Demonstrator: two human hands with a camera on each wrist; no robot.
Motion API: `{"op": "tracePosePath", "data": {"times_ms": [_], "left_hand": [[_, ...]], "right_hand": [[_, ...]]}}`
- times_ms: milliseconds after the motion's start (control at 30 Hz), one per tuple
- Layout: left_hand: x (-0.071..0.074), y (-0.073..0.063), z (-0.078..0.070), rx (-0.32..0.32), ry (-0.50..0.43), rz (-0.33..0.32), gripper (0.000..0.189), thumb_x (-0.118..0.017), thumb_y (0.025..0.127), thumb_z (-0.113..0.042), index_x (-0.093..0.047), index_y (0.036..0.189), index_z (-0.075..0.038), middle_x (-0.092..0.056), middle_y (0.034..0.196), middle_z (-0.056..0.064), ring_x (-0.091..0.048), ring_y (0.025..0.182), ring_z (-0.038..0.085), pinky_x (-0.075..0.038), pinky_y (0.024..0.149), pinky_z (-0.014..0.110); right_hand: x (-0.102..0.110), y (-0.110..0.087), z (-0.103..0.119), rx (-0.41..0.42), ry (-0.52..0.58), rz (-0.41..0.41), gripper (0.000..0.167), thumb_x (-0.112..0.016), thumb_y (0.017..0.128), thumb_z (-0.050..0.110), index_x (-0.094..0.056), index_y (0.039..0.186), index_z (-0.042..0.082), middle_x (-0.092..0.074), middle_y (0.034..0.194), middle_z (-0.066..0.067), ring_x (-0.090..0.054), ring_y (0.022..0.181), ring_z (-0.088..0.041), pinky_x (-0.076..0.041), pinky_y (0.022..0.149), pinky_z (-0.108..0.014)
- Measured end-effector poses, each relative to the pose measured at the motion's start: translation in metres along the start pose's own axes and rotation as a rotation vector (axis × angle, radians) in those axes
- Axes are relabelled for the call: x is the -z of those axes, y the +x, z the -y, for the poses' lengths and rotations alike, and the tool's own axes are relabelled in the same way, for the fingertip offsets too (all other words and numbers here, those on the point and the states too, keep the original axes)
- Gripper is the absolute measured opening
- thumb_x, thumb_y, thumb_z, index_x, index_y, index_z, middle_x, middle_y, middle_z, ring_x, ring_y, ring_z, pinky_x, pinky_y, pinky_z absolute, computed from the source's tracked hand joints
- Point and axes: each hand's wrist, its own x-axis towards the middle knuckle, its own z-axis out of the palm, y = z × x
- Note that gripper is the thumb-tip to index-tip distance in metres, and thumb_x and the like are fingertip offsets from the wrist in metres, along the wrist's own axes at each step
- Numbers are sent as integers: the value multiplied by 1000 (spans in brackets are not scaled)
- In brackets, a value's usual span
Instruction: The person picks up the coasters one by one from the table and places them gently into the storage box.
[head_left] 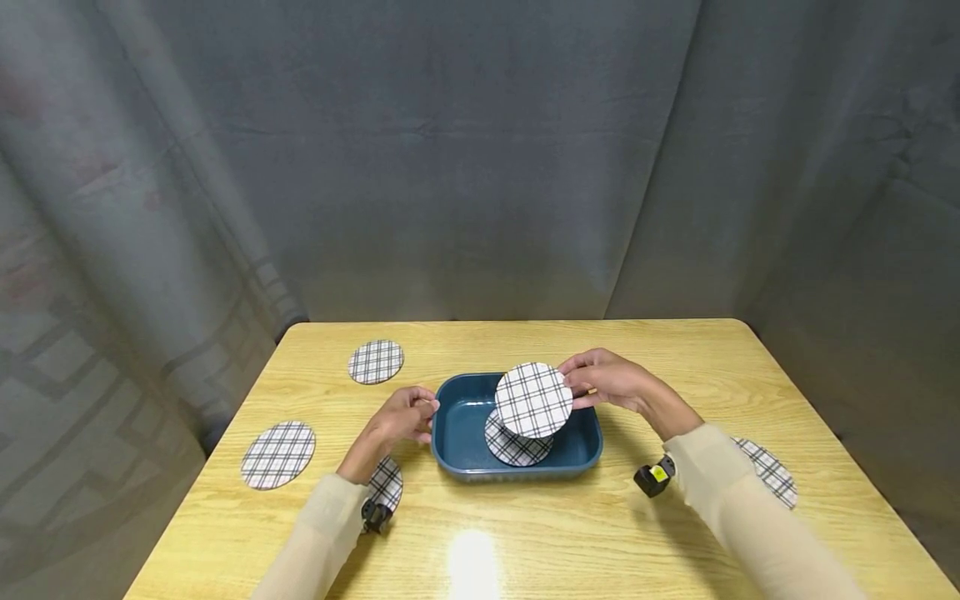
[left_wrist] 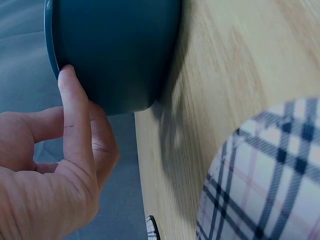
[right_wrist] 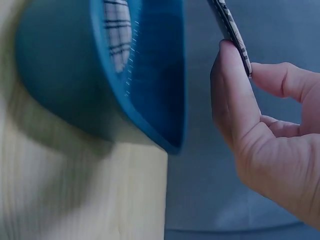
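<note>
Between thumb and fingers, my right hand [head_left: 611, 379] pinches the edge of a round plaid coaster [head_left: 534, 400], tilted above the right half of a dark blue rectangular bin [head_left: 517, 472]. A second plaid coaster [head_left: 498, 435] lies inside the bin, partly covered by the held one in the head view. At the bin's left end, my left hand [head_left: 405, 417] has its fingertips against the outer wall near the rim, fingers loosely bent. The left wrist view shows one fingertip [left_wrist: 68, 75] right at the rim.
Plaid coasters lie on the wooden table [head_left: 637, 533]: one at back left [head_left: 375, 362], one at far left [head_left: 278, 454], one partly under the left wrist [head_left: 386, 483], another beside the right forearm [head_left: 768, 471]. Grey curtains [head_left: 480, 167] hang behind and at both sides.
</note>
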Motion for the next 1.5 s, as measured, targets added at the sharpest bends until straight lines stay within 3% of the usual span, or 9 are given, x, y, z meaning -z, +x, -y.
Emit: {"op": "tracePosePath", "data": {"times_ms": [200, 467, 900, 1033, 1133, 1233, 1367, 1500], "left_hand": [[0, -3, -1, 0, 1, -6, 21, -51, 103, -7, -53, 119, 6, -56, 88, 9, -57, 72, 15, -54, 54, 24], [0, -3, 0, -11, -1, 2, 22, -51, 103, -7, -52, 120, 7, -56, 89, 9, -58, 72, 14, -55, 55, 25], [0, -1, 2, 1, -11, 4, 22, -51, 102, -6, -52, 120, 7, -56, 89, 10, -58, 73, 15, -56, 56, 25], [1, 0, 1, -2, -18, 3, 21, -52, 102, -6, -52, 119, 7, -56, 89, 9, -57, 72, 15, -56, 56, 25], [1, 0, 1, 2, -21, -1, 21, -52, 102, -5, -52, 119, 7, -55, 89, 9, -57, 72, 15, -55, 55, 25], [2, 0, 0, 6, -18, -1, 21, -52, 102, -6, -52, 119, 7, -56, 89, 9, -57, 72, 14, -55, 56, 25], [2, 1, -1, 1, -12, 4, 22, -52, 102, -7, -53, 119, 7, -56, 87, 8, -57, 72, 14, -55, 57, 26], [1, 1, -1, -2, -5, -2, 22, -52, 102, -7, -53, 119, 7, -56, 88, 8, -57, 72, 15, -56, 57, 27]], "right_hand": [[-20, 10, -7, -20, -20, 13, 37, -52, 98, 2, -46, 129, -16, -61, 109, -16, -64, 93, -20, -60, 83, -36], [-33, 15, -13, -16, -46, 33, 28, -52, 95, 2, -51, 117, -14, -60, 100, -14, -63, 89, -19, -61, 79, -36], [-44, 17, -14, -64, -105, -116, 22, -54, 96, -1, -55, 114, -14, -62, 104, -21, -65, 90, -25, -61, 81, -42], [-41, 12, -9, -54, -146, -144, 9, -56, 97, 2, -56, 94, -6, -64, 120, -27, -68, 96, -31, -61, 79, -43], [-36, 8, -5, -46, -186, -157, 15, -57, 97, 5, -50, 84, 0, -60, 130, -29, -68, 102, -36, -61, 78, -42], [-29, 2, 0, -26, -228, -168, 13, -53, 100, 6, -56, 94, -5, -59, 129, -32, -66, 107, -40, -61, 79, -43], [-11, -8, 6, 8, -288, -218, 26, -51, 101, 10, -58, 115, -11, -63, 119, -31, -67, 104, -38, -60, 82, -44], [16, -20, 7, 43, -481, -288, 33, -59, 98, 15, -57, 117, -12, -66, 106, -24, -67, 93, -30, -60, 78, -43]]}}
